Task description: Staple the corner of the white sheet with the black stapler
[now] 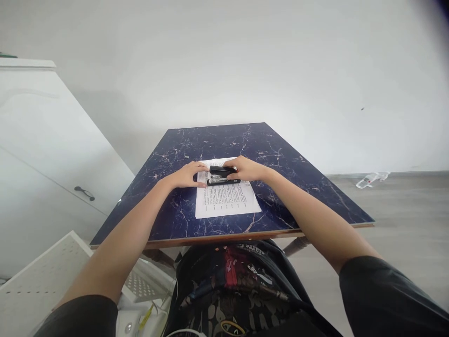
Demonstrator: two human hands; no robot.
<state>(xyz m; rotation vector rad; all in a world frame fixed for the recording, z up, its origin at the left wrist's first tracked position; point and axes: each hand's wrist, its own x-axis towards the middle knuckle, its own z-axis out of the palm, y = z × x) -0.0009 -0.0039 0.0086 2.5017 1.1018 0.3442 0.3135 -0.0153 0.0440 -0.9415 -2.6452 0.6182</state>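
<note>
A black stapler [223, 171] lies sideways over printed paper sheets [228, 203], its top arm raised apart from its base. My right hand [247, 168] grips the stapler's right end, fingers over the top arm and thumb lower down. At its left end is my left hand [189, 174], fingers and thumb apart, the fingertips close to the stapler and the thumb over the left edge of the paper. Whether the left fingertips touch the stapler I cannot tell. The sheets lie flat on the dark blue marbled table [175, 210].
A white cabinet [52, 154] with a dark handle stands left of the table. White perforated plastic [38, 276] and a cable are at the lower left. Clear crumpled plastic [372, 179] lies on the floor by the wall at right.
</note>
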